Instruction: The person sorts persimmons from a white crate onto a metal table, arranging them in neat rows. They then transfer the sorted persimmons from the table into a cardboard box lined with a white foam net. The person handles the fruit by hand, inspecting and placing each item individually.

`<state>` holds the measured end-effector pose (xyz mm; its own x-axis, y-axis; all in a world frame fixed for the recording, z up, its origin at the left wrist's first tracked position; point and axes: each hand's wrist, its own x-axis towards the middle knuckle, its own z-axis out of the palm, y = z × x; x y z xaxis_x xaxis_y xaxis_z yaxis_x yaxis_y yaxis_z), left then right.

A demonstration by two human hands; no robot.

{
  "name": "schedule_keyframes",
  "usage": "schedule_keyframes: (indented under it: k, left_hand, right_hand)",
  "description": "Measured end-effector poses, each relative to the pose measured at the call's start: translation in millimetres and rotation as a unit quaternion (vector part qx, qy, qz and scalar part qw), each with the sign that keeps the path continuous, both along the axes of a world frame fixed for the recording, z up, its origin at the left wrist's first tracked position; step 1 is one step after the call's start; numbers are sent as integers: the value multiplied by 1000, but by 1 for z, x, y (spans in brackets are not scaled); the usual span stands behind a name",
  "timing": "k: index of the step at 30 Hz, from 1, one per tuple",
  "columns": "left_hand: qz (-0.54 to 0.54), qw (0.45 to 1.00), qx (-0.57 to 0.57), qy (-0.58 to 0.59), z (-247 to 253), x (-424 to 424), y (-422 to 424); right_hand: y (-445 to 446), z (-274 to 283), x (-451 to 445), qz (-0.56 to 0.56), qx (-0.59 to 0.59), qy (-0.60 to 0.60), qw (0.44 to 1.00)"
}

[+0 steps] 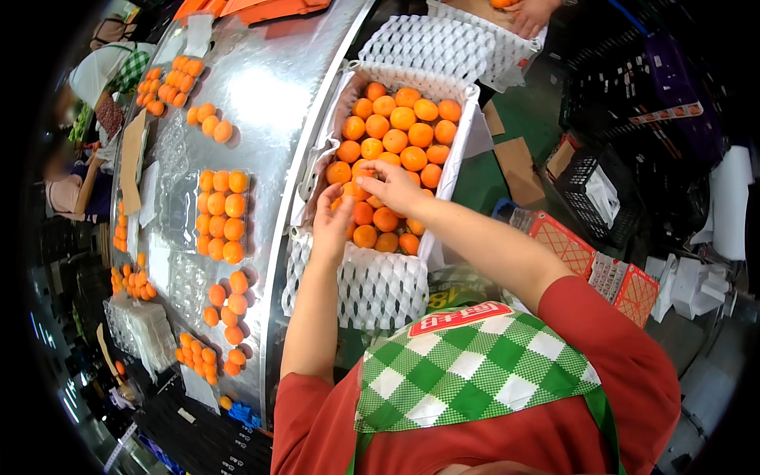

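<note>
A box (466,136) lined with white paper and foam netting holds many loose mandarin oranges (394,141). My right hand (393,187) reaches over the middle of the fruit, its curled fingertips by an orange that they partly cover; I cannot tell whether it is gripped. Near the box's left side my left hand (332,222) hovers over the fruit, fingers apart, with no orange visible in it. To the left on the metal table lies an open clear plastic clamshell (181,205), its tray filled with rows of oranges (218,217).
Loose oranges (229,316) lie on the metal table (267,113), near a stack of clear clamshells (142,332). White foam netting (380,285) hangs over the box's near edge. Another person's hand (531,18) is at the top. A black crate (602,193) stands right.
</note>
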<state>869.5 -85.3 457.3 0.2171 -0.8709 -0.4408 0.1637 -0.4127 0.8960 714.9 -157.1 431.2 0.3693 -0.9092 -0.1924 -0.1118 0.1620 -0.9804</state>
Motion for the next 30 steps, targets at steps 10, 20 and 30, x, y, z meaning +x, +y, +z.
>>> schedule_keyframes:
  k: [10, 20, 30]
  left_hand:
    - [35, 918, 92, 384, -10, -53, -29]
    - [-123, 932, -44, 338, 10, -179, -132]
    - [-8, 893, -133, 429, -18, -204, -190]
  right_hand:
    - [10, 28, -117, -144, -288, 61, 945]
    - [14, -295, -457, -263, 120, 440, 850]
    - [-9, -500, -530, -16, 258, 550, 794]
